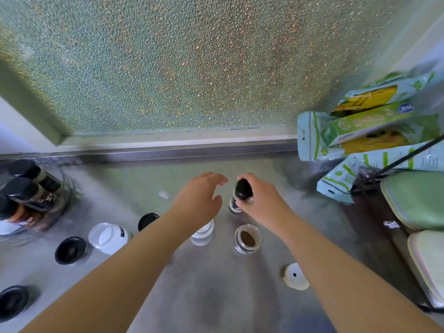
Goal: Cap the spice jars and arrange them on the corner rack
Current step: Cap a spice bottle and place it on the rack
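Two bare forearms reach up from the bottom edge over the grey table (216, 296). Behind the left wrist, a clear open jar (204, 233) is partly hidden. At the left edge, capped jars on the corner rack (28, 200) are blurred and cut off. Right hand (262, 200) fingers curl round the black cap of a small spice jar (240, 195) standing upright on the table. Left hand (199, 200) hovers just beside it, fingers spread and relaxed, not touching.
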`<move>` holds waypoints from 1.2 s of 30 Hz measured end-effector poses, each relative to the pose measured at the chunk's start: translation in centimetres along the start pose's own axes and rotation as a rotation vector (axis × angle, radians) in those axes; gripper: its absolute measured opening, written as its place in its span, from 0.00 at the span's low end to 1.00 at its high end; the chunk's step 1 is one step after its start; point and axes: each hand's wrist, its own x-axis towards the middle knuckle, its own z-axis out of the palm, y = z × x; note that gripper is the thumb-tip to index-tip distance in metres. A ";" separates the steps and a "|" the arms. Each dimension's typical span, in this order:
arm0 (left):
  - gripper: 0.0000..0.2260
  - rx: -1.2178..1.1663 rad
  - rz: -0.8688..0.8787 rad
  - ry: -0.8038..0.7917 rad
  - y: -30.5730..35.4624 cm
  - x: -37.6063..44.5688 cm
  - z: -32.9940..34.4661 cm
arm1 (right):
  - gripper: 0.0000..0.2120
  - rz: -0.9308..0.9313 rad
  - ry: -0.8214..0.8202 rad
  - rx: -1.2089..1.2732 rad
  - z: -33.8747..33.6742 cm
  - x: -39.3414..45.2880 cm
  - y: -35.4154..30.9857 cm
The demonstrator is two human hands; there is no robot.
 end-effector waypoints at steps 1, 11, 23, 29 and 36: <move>0.17 -0.001 -0.002 0.003 -0.1 -0.1 -0.2 | 0.22 -0.010 0.017 0.015 -0.5 0.0 -0.4; 0.17 -0.240 0.076 0.202 4.4 -1.6 -5.7 | 0.17 -0.134 0.198 0.275 -8.8 -1.7 -8.7; 0.12 -0.254 0.175 0.318 4.8 -7.1 -12.3 | 0.22 -0.372 -0.026 0.085 -14.5 -4.9 -15.5; 0.16 -0.232 0.190 0.346 3.8 -9.6 -13.9 | 0.20 -0.445 -0.025 0.008 -14.0 -6.0 -17.8; 0.16 -0.274 0.177 0.349 3.2 -11.8 -15.8 | 0.21 -0.512 -0.078 0.081 -13.9 -6.7 -20.1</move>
